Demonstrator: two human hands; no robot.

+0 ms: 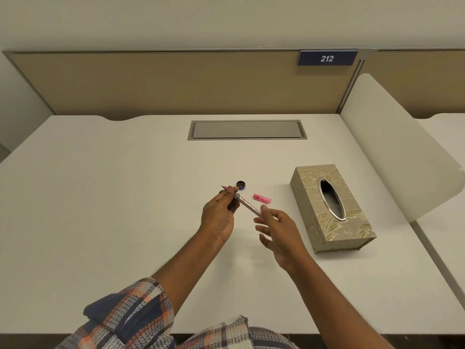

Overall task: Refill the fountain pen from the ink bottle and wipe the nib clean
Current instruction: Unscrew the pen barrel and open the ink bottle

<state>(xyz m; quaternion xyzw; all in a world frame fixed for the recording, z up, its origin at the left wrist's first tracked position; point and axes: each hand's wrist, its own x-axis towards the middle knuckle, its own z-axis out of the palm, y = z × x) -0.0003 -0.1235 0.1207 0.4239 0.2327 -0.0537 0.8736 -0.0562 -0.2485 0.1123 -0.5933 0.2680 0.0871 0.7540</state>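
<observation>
Left-hand grip (221,212): thumb and fingers pinched closed around the front section of the fountain pen (245,202), held above the bench (100,197) with the nib (223,186) pointing up and away to the left. Right hand (279,230): fingers loosely spread, thumb and forefinger at the rear end of the clear pen body; whether they actually clasp it cannot be told. Ink bottle (222,191): almost wholly hidden behind the left fingers, only a dark sliver showing. Its dark cap (240,184) lies just beyond, open side up. Pink pen cap (262,198) lies on the bench to the right, near the patterned tissue box (332,207). Plaid sleeves (130,316) are cut off by the lower edge.
</observation>
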